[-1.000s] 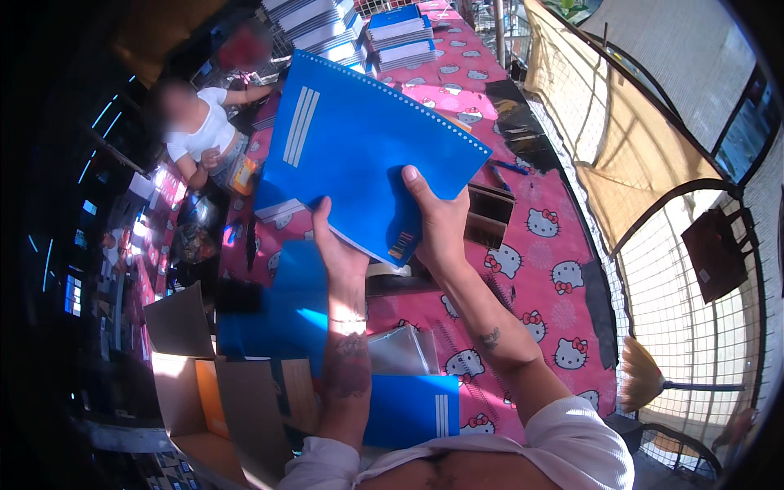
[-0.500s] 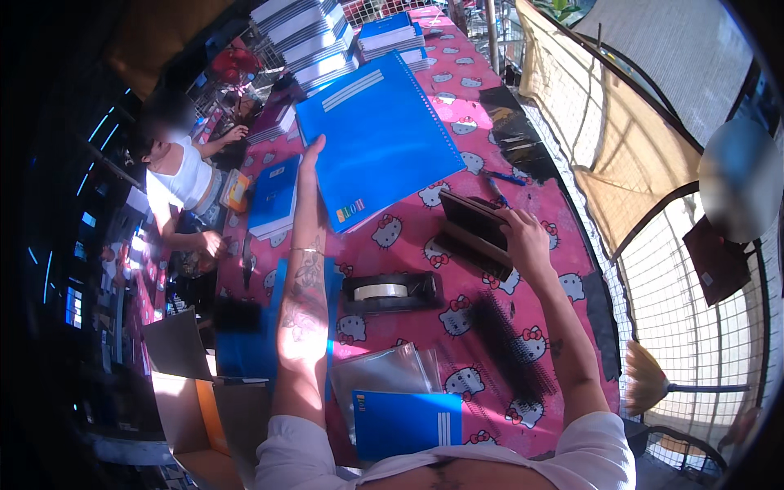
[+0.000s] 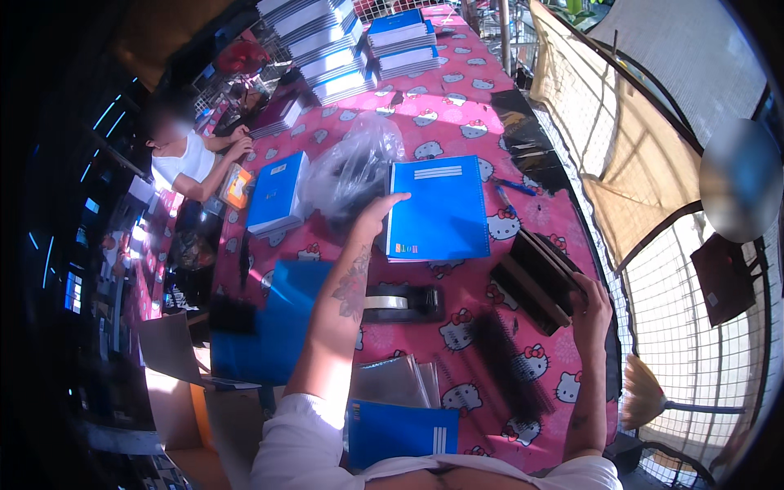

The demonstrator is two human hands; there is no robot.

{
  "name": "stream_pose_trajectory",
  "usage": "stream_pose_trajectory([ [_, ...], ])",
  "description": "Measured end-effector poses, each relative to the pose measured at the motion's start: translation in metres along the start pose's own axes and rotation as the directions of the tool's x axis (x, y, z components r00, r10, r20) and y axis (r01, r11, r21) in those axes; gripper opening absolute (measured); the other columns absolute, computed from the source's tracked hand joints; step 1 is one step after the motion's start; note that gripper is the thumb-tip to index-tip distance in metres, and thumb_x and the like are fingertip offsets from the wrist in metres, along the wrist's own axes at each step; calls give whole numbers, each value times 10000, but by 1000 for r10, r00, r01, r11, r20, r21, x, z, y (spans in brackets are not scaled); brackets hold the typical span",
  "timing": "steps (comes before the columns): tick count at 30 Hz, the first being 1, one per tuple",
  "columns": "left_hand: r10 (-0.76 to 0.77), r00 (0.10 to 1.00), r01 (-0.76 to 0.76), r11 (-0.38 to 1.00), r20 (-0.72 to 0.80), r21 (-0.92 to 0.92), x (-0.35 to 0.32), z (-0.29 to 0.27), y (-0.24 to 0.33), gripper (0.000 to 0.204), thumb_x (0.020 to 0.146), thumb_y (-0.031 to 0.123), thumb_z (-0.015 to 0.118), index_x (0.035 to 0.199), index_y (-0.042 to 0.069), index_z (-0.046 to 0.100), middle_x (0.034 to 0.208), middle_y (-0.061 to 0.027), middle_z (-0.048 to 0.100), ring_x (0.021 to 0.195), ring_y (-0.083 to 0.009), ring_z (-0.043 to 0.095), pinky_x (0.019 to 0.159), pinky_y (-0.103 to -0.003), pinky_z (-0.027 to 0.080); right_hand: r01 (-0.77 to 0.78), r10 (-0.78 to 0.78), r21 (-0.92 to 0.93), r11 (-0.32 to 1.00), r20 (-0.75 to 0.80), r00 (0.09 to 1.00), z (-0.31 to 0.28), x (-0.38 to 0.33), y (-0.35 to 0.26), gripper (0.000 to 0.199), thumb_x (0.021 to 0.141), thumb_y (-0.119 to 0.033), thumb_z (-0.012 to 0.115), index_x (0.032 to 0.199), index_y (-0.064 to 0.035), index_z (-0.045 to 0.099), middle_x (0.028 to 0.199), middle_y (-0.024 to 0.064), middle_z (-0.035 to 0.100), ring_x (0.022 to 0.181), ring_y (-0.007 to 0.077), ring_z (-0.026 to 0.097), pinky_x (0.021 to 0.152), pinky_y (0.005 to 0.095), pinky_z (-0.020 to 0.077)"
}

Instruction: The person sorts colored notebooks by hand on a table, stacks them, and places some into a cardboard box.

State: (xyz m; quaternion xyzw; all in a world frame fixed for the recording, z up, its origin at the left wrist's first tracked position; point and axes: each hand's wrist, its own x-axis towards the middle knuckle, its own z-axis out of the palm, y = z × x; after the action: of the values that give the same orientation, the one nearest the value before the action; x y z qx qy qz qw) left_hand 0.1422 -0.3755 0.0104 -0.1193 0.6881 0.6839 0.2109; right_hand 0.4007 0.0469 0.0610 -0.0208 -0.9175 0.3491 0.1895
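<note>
A blue notebook (image 3: pixel 439 208) with a spiral-bound right edge is held level over the pink patterned table. My left hand (image 3: pixel 380 214) grips its left edge, thumb on the cover and fingers hidden underneath. At the right, my right hand (image 3: pixel 591 304) is closed on the end of a dark brown box-shaped block (image 3: pixel 535 278), which sits slanted on the table. Behind my left hand lies a crumpled clear plastic bag (image 3: pixel 355 167). A black tape dispenser (image 3: pixel 420 304) stands nearer to me, partly covered by my left forearm. Black spiral coils (image 3: pixel 510 367) lie close to my right forearm.
Tall notebook stacks (image 3: pixel 327 57) stand at the back. A thick blue notebook pile (image 3: pixel 278 192) and blue sheets (image 3: pixel 269 343) lie left. Clear plastic sleeves (image 3: pixel 392 385) and another blue notebook (image 3: pixel 400 433) lie near me. Pens (image 3: pixel 516 194) rest right. Another person (image 3: pixel 192 155) works at left.
The notebook has come down and to the right, and has straightened. My right hand and the brown block have shifted right and nearer. The plastic bag now shows.
</note>
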Motion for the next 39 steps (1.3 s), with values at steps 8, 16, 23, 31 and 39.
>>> stream_pose_trajectory([
  [8,400,865,-35,649,-302,760,-82,-13,87,959,828,544,721,1428,-124,380,1422,-340,450,1398,-364,403,1132,-430,342,138,-377,572,808,322,868,-22,-39,-136,439,860,-175,739,1266,-70,611,1264,156,608,1154,344,605,968,446,483],
  [16,770,603,-19,-248,209,969,-386,-29,256,556,903,443,650,1287,43,603,1198,-184,666,1137,-327,638,984,-414,488,-172,-993,980,104,93,-73,-37,-168,-314,364,880,-112,706,1231,-31,651,1064,130,672,945,282,656,789,370,548],
  [23,872,476,148,-204,111,968,-688,-86,131,501,935,362,643,1318,47,572,1202,-178,653,1104,-336,639,927,-433,499,-256,-952,967,17,-63,-301,-29,-247,-393,304,864,-84,664,1161,-22,650,951,111,626,856,273,631,738,378,519],
  [31,427,866,119,334,-262,935,-808,-110,-133,469,957,489,560,1015,33,647,981,-148,643,963,-316,624,877,-455,437,506,-982,860,73,152,-116,3,-245,-548,331,710,14,650,1034,-13,706,775,99,650,712,214,651,665,351,517],
  [39,941,309,-107,182,-141,977,-768,-104,-177,390,911,459,613,741,111,571,752,-64,556,771,-246,529,791,-410,377,929,-301,351,119,904,-303,364,-245,-615,290,892,-325,630,972,-54,695,943,174,694,840,345,655,776,428,520],
])
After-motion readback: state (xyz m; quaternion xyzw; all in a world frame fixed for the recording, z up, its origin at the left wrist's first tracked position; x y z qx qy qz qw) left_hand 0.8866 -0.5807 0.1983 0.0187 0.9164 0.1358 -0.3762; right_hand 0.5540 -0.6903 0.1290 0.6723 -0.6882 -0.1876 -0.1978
